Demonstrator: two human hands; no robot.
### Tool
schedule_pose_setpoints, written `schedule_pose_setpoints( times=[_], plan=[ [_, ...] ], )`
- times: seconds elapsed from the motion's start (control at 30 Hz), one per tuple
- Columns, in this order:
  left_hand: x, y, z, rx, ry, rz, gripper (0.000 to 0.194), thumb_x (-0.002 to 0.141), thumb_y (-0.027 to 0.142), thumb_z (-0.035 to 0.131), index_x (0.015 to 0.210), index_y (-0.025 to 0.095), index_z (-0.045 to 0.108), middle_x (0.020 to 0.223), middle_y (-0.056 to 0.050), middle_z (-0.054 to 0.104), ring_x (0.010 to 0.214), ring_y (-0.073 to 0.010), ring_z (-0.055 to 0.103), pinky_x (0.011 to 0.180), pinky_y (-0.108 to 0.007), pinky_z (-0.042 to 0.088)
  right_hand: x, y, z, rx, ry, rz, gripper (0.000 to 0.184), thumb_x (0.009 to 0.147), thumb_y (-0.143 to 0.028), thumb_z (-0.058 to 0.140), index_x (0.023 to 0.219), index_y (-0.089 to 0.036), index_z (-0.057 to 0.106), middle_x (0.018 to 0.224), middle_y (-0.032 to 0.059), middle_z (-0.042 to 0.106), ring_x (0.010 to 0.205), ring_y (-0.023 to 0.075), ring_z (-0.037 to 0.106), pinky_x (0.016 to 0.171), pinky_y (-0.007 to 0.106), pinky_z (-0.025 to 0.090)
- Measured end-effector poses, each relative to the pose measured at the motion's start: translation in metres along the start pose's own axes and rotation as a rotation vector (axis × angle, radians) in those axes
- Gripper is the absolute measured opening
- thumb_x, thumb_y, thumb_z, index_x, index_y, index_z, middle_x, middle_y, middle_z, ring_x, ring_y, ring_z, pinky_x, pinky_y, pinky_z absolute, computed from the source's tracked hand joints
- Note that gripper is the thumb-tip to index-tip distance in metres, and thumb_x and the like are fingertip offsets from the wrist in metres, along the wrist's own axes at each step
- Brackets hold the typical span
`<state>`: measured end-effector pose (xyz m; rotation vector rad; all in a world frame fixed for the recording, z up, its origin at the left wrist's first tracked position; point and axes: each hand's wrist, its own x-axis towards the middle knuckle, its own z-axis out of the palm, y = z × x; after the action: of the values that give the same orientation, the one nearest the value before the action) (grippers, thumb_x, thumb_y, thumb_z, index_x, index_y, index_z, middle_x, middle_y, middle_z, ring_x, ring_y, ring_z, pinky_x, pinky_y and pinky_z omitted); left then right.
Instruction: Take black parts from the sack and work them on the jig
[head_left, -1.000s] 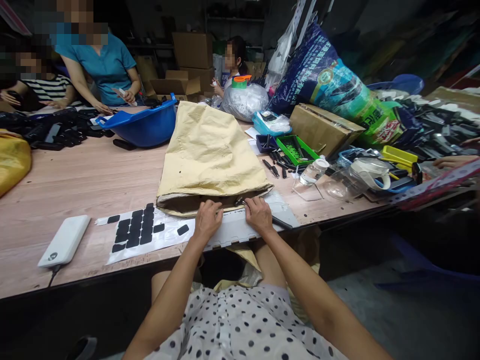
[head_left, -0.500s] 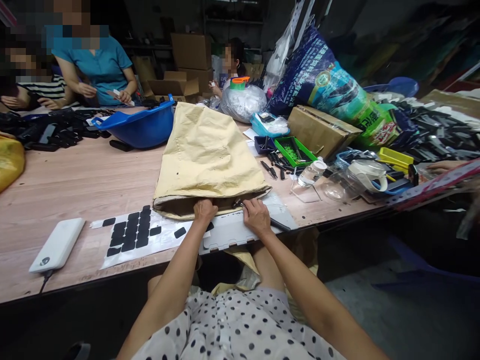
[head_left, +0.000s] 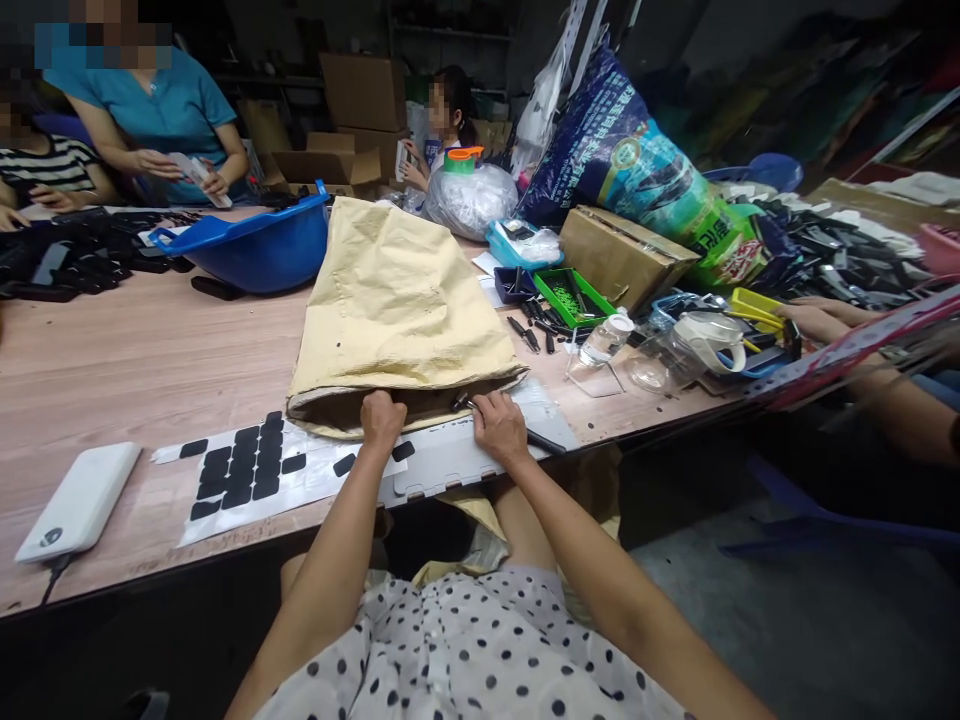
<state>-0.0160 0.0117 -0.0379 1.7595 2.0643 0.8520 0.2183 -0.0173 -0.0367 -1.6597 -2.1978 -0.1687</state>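
Head view shows the left grip (head_left: 381, 422) shifted from the lip into the mouth of the flat, pale-yellow sack (head_left: 409, 300) just ahead, its hold hidden, suggesting a reach inside, while the right grip (head_left: 499, 426) stays wrapped around a slim, black, metal-tipped rod (head_left: 546, 442).

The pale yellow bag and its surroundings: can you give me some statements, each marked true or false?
The left hand is at the mouth of the pale yellow bag. True.
The right hand is empty. False: the right hand holds a black-handled tool.
The bag's mouth is shut. False: it gapes open.
The white device has a cord attached. True.
The blue basin is right of the bag. False: the blue basin is left of it.
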Motion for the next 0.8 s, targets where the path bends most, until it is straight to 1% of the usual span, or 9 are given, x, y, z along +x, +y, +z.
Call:
schedule_pose_setpoints(
  times=[0.07,0.13,0.2,0.27,0.33,0.43,0.63,0.73,0.8],
  plan=[
    [-0.023,0.0,-0.01,-0.01,0.11,-0.008,0.013,0.077,0.021,0.058,0.085,0.02,0.068,0.075,-0.009,0.065,0.08,-0.0293,0.064,0.073,-0.04,0.051,0.0,-0.001,-0.002,0.004,-0.006,0.006,0.02,0.093,-0.022,0.051,0.105,-0.022,0.068,0.095,0.0092,0.059,0.092,0.0249,0.047,0.077,0.033,0.035],
    [-0.048,0.0,-0.018,-0.066,0.186,0.078,0.015,0.082,0.027,0.059,0.094,0.023,0.066,0.09,-0.008,0.069,0.089,-0.0275,0.063,0.082,-0.04,0.051,0.0,-0.001,-0.004,0.008,-0.012,0.008,0.02,0.093,-0.022,0.051,0.105,-0.022,0.068,0.095,0.0093,0.06,0.092,0.025,0.048,0.076,0.033,0.035],
    [-0.071,-0.001,-0.022,-0.128,0.168,0.178,0.017,0.084,0.028,0.061,0.099,0.024,0.065,0.096,-0.006,0.07,0.093,-0.0257,0.062,0.086,-0.039,0.051,0.001,-0.002,-0.005,0.01,-0.014,0.007,0.02,0.093,-0.022,0.051,0.105,-0.022,0.068,0.095,0.0094,0.06,0.092,0.0252,0.048,0.076,0.033,0.035],
    [-0.084,-0.003,-0.023,-0.159,0.105,0.216,0.021,0.082,0.025,0.063,0.103,0.025,0.066,0.094,-0.004,0.071,0.093,-0.0248,0.062,0.086,-0.037,0.051,0.001,-0.002,-0.005,0.008,-0.016,0.01,0.02,0.093,-0.022,0.051,0.104,-0.022,0.068,0.095,0.0095,0.06,0.092,0.0253,0.048,0.076,0.033,0.035],
    [-0.087,-0.006,-0.022,-0.174,0.037,0.227,0.027,0.079,0.022,0.065,0.106,0.026,0.066,0.092,-0.002,0.071,0.092,-0.0243,0.062,0.086,-0.037,0.051,0.001,-0.002,-0.005,0.005,-0.019,0.023,0.02,0.093,-0.023,0.051,0.104,-0.021,0.068,0.095,0.0096,0.06,0.092,0.0253,0.048,0.076,0.033,0.035],
    [-0.082,-0.008,-0.02,-0.171,-0.023,0.239,0.029,0.077,0.02,0.066,0.106,0.025,0.068,0.089,-0.002,0.07,0.089,-0.0235,0.062,0.085,-0.036,0.051,0.001,-0.002,-0.005,0.004,-0.024,0.028,0.021,0.094,-0.023,0.051,0.104,-0.021,0.069,0.096,0.0097,0.062,0.093,0.0252,0.049,0.076,0.033,0.035],
    [-0.075,-0.008,-0.019,-0.127,-0.035,0.248,0.012,0.077,0.027,0.067,0.088,0.024,0.07,0.082,-0.001,0.065,0.083,-0.0223,0.06,0.081,-0.035,0.05,0.004,0.003,-0.008,0.039,-0.046,0.014,0.023,0.095,-0.022,0.051,0.108,-0.021,0.07,0.097,0.0098,0.065,0.093,0.0246,0.053,0.076,0.033,0.039],
    [-0.075,-0.008,-0.018,-0.123,-0.043,0.254,0.012,0.077,0.027,0.068,0.088,0.024,0.072,0.079,-0.001,0.063,0.082,-0.0219,0.059,0.081,-0.035,0.05,0.001,-0.002,-0.014,0.119,-0.018,0.011,0.025,0.097,-0.022,0.049,0.11,-0.022,0.07,0.097,0.0093,0.066,0.091,0.0234,0.056,0.077,0.032,0.042],
    [-0.075,-0.009,-0.017,-0.131,-0.049,0.255,0.014,0.077,0.027,0.068,0.09,0.025,0.073,0.079,-0.001,0.063,0.081,-0.0216,0.059,0.08,-0.035,0.05,-0.005,-0.013,-0.018,0.218,0.021,0.002,0.029,0.099,-0.023,0.045,0.115,-0.022,0.069,0.099,0.0086,0.066,0.092,0.0216,0.059,0.079,0.03,0.046]
  ],
)
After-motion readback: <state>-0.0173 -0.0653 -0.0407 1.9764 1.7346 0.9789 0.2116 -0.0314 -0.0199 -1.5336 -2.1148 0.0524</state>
